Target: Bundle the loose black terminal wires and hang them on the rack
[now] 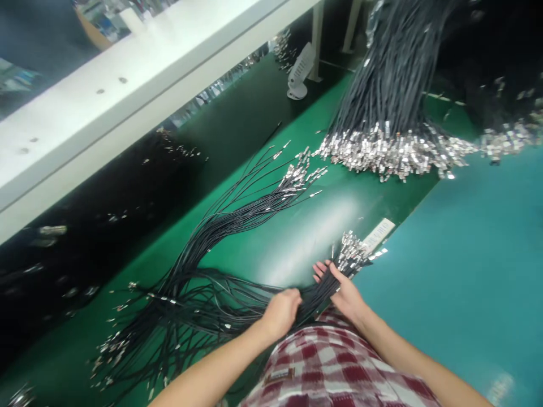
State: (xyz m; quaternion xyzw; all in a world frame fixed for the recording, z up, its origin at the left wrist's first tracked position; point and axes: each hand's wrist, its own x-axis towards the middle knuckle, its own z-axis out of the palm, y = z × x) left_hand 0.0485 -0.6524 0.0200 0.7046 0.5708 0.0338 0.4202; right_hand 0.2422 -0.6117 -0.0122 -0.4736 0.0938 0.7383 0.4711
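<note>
A bundle of thin black cables (316, 297) with silvery metal connectors (353, 249) lies along the near edge of the green table (271, 257). My right hand (344, 291) wraps round this bundle just behind its connectors, fingertips showing on the far side. Curled fingers of my left hand (283, 310) grip the same cables further left; the fingertips are partly hidden. From there the cables fan out leftward over the table. A second cable bundle (229, 223) curves across the middle, its connectors (297, 175) pointing up and right. Loose cable ends (112, 353) spread at the lower left.
A thick pile of black cables (394, 73) with many connectors sits at the far right. A white labelled strip (379, 234) is on the table edge. Along the left runs a raised white shelf (139, 73), with a small white fan (301, 73) beyond it.
</note>
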